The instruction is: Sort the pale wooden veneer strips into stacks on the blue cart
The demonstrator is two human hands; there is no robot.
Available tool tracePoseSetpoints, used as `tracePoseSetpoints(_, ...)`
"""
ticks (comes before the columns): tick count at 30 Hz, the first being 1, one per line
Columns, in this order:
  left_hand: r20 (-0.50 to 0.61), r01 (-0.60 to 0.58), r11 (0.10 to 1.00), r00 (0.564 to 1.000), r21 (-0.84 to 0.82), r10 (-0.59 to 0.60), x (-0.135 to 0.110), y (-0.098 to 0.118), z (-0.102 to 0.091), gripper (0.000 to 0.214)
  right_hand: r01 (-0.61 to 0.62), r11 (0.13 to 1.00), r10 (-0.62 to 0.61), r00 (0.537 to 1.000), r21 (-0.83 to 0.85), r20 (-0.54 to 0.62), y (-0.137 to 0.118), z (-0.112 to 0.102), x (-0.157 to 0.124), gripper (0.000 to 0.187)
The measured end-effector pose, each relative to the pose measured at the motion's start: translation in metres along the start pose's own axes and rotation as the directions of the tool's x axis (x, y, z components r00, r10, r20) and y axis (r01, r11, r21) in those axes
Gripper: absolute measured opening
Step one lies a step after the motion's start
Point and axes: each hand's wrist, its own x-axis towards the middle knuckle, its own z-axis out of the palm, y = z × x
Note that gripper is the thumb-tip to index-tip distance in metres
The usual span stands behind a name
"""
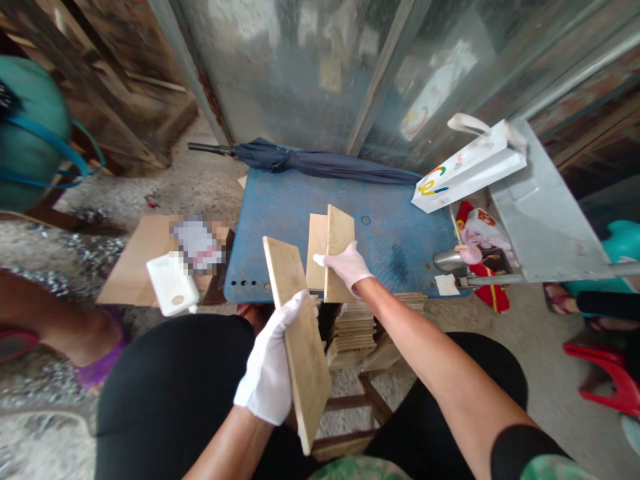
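Observation:
My left hand (270, 367), in a white glove, is closed around the edge of a long, pale wooden board (305, 353) held tilted above my lap. In front of it my right hand (350, 267), also gloved, grips a second wooden board (341, 223) over the near edge of the blue table (280, 207). Partly hidden behind that board, a thinner tan piece (316, 247) shows against the tabletop. Stacked boards (353, 330) stand below the table edge, between my knees.
A folded dark umbrella (320, 165) lies along the table's back edge. To the right are a white paper bag (470, 167) and an open drawer with a metal cup (450, 260). At left, a white device (173, 283) rests on a cardboard box (133, 260). Another person's leg (60, 327) is nearby.

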Motion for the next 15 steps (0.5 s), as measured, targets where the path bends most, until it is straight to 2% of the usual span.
tracePoseSetpoints(4,0.021,0.124,0.992,0.992,0.034,-0.124,0.001,-0.001,-0.005,0.046,-0.045,0.985,0.042,0.999,-0.169,-0.023,-0.013,0.026,0.022,0.142)
tracePoseSetpoints(8,-0.008,0.148,0.989,0.989,0.009,-0.148,0.004,0.003,-0.01,0.049,-0.163,0.942,0.145,0.986,-0.293,-0.081,-0.021,0.048,0.033,0.147)
tracePoseSetpoints(15,-0.058,0.145,0.988,0.987,-0.053,-0.148,0.004,0.006,-0.015,0.043,-0.207,0.916,0.177,0.977,-0.344,-0.118,-0.03,0.06,0.038,0.143)
